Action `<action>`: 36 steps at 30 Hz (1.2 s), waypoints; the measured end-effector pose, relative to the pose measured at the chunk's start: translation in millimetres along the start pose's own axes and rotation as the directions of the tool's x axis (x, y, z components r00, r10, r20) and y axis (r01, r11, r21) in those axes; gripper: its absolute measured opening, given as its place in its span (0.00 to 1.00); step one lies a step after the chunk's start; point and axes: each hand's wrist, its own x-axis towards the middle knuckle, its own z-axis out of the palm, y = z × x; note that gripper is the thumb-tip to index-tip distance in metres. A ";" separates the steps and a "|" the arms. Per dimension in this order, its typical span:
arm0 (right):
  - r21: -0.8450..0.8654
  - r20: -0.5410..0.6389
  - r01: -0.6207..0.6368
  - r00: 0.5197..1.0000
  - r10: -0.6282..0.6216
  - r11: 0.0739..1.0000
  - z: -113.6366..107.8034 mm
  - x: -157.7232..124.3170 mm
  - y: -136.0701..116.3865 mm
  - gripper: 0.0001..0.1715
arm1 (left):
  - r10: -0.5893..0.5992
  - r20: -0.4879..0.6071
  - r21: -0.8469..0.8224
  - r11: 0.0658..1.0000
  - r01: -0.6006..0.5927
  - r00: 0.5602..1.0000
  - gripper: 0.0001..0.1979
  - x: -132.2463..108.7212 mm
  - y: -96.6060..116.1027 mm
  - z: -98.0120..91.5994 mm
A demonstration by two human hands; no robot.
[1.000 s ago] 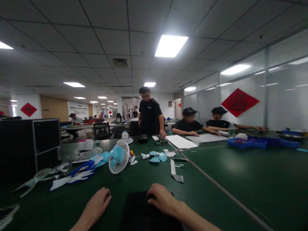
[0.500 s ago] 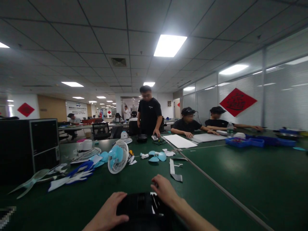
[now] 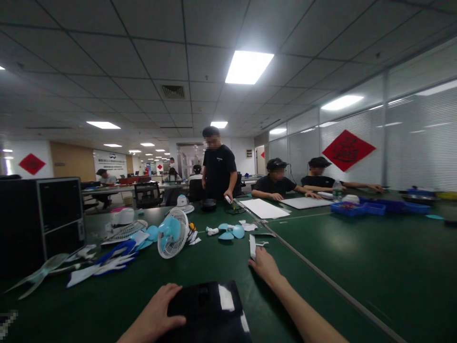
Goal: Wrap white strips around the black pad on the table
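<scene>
Left hand (image 3: pixel 157 312) lay on the near left corner of a black case (image 3: pixel 210 312). Its fingers rested loosely curved on the case top and were not closed round it. The case lay flat on the green table (image 3: pixel 357 267) at the near edge, directly before the wearer. A white label (image 3: pixel 226 297) showed on its top, right of centre.

Right hand (image 3: pixel 264 266) was stretched forward, clear of the case, with the forearm running back to the lower right. Its fingers reached the near end of a white strip (image 3: pixel 252 244), which they covered. Whether they pinched the strip or only touched it could not be told. The strip lay flat, pointing away from the wearer, just left of the table seam (image 3: pixel 321 278).

Beyond the strip lay pale blue blades (image 3: pixel 231 232). Left of these a small white fan (image 3: pixel 173 233) stood upright with a blue rotor inside its grille. Further left, loose blue and white parts (image 3: pixel 107 259) lay scattered near a black tower (image 3: pixel 46 214).

At the far side of the table a person in black (image 3: pixel 218 171) stood with one hand down at the table. Two seated people (image 3: pixel 276 183) were to that person's right, arms on white sheets (image 3: pixel 264 208). Blue trays (image 3: pixel 353 208) stood on the right part of the table, well apart from both hands.
</scene>
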 end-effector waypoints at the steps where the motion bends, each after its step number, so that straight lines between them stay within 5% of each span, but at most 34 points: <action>1: -0.005 0.006 -0.012 1.000 0.012 1.000 1.3 0.7 0.7 0.22 | -0.012 -0.003 0.000 1.000 0.012 1.000 0.41 -0.2 -0.4 -1.0; 24: -0.004 0.007 -0.091 0.996 0.091 0.996 5.9 9.0 13.0 0.14 | -0.054 -0.093 -0.037 0.998 0.051 0.994 0.43 10.6 -27.0 2.4; 36: 0.093 -0.219 -0.208 0.950 0.223 0.974 -57.0 9.5 40.5 0.17 | -0.074 -0.089 -0.066 0.996 0.068 0.993 0.44 14.1 -33.8 3.1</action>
